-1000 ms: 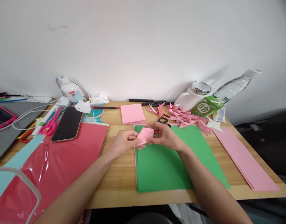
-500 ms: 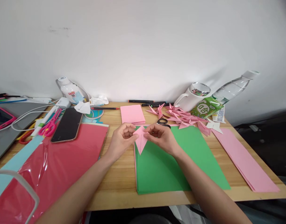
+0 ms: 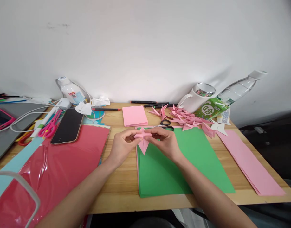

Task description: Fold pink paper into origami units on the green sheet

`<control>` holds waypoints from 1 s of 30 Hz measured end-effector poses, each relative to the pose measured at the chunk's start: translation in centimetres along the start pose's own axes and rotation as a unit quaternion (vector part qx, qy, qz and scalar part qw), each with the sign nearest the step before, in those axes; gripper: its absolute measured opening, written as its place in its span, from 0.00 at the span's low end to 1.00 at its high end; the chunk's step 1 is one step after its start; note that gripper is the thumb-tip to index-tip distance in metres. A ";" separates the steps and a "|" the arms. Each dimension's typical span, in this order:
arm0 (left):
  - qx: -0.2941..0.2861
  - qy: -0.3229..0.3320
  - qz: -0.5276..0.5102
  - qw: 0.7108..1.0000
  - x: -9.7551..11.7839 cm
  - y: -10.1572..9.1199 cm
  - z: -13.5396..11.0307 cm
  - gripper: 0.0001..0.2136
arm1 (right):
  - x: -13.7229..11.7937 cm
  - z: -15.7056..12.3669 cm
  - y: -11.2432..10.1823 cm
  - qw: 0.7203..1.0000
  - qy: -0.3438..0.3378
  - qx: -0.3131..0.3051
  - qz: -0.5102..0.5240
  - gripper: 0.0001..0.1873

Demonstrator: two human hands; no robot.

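Observation:
A small pink paper piece [image 3: 143, 139] is pinched between both hands above the top left corner of a stack of green sheets [image 3: 183, 164]. My left hand [image 3: 123, 146] grips its left side with thumb and fingers closed. On the right side, my right hand [image 3: 165, 142] does the same. The paper's upper part is bent over and a point hangs downward. Just behind the hands lies a stack of pink square sheets [image 3: 134, 115], and a heap of folded pink pieces [image 3: 187, 120] lies to the right of it.
Black scissors [image 3: 166, 124] lie beyond my right hand. A red sheet pack [image 3: 60, 167], a phone [image 3: 67, 126] and pink scissors [image 3: 50, 126] fill the left. Long pink strips [image 3: 248, 161], a white mug [image 3: 195, 98], a green packet [image 3: 210, 108] and a water bottle [image 3: 238, 88] sit right. Pens [image 3: 150, 103] line the wall.
The pink paper turned from a flat tilted square to a piece with a point hanging down, and its top is now folded over between the hands, which drew closer together.

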State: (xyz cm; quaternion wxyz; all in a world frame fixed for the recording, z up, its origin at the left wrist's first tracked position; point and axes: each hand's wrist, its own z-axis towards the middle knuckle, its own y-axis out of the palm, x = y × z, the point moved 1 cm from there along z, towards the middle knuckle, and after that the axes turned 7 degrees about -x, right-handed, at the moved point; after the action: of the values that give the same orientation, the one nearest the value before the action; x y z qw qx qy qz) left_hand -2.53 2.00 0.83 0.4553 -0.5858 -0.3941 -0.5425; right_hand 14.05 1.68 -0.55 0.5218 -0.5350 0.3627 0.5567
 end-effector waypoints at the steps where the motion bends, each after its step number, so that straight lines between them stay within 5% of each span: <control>1: 0.003 0.014 0.012 1.000 -0.1 0.0 0.0 0.09 | 0.0 0.0 0.1 1.000 -0.005 0.005 -0.006 0.13; 9: 0.016 0.091 0.093 0.991 -0.3 -0.3 0.0 0.08 | 0.3 -0.1 0.2 0.997 -0.059 0.044 -0.008 0.10; 22: 0.010 0.115 0.109 0.987 0.0 -0.3 0.0 0.05 | -0.4 -0.2 0.4 0.998 -0.058 0.023 -0.016 0.04; 30: 0.036 0.017 0.012 0.999 0.5 -0.2 -0.1 0.09 | -0.5 -0.4 0.4 1.000 0.003 0.022 -0.009 0.11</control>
State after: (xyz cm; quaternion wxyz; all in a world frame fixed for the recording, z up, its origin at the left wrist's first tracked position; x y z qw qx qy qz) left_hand -2.69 1.93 1.35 0.4887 -0.5647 -0.3987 -0.5323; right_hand 13.69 1.15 -0.19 0.5371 -0.5283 0.3718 0.5425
